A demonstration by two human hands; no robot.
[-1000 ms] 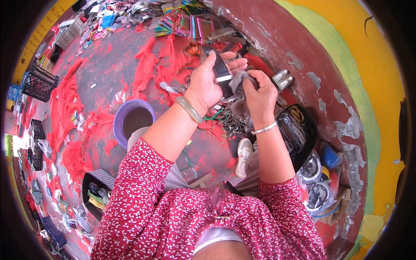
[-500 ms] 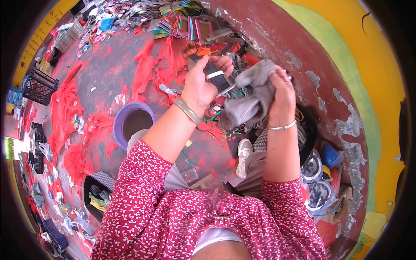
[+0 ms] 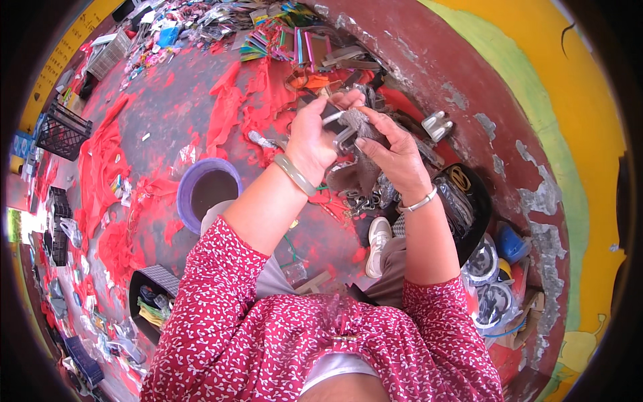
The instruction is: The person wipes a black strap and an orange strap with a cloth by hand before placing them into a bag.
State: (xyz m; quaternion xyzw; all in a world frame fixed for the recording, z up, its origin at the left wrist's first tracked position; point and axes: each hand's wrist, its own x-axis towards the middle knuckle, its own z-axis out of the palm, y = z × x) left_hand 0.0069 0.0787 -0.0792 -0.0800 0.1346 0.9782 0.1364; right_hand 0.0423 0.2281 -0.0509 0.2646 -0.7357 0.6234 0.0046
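Observation:
Up ahead of my lap, my left hand (image 3: 312,139) is closed around a dark strap that looks like a belt, with a white band across it. A bent metal piece, apparently its buckle (image 3: 344,138), sticks out toward the right. My right hand (image 3: 396,153) pinches a grey cloth (image 3: 357,173) against that metal end, thumb nearest me and fingers on the far side. Part of the cloth hangs down below the fingers. Most of the strap is hidden by my left palm and the cloth.
Left of my knee stands a purple bucket (image 3: 180,204) holding dark liquid. A black tub (image 3: 477,204) sits by the right wall, near plastic-wrapped rolls (image 3: 492,301). Red cloth scraps (image 3: 100,181) and heaped odds and ends cover the floor. Black crates (image 3: 63,132) are at far left.
My right hand has moved left and brought the grey cloth onto the metal end of the strap. The cloth is now bunched there, and the left hand has barely shifted.

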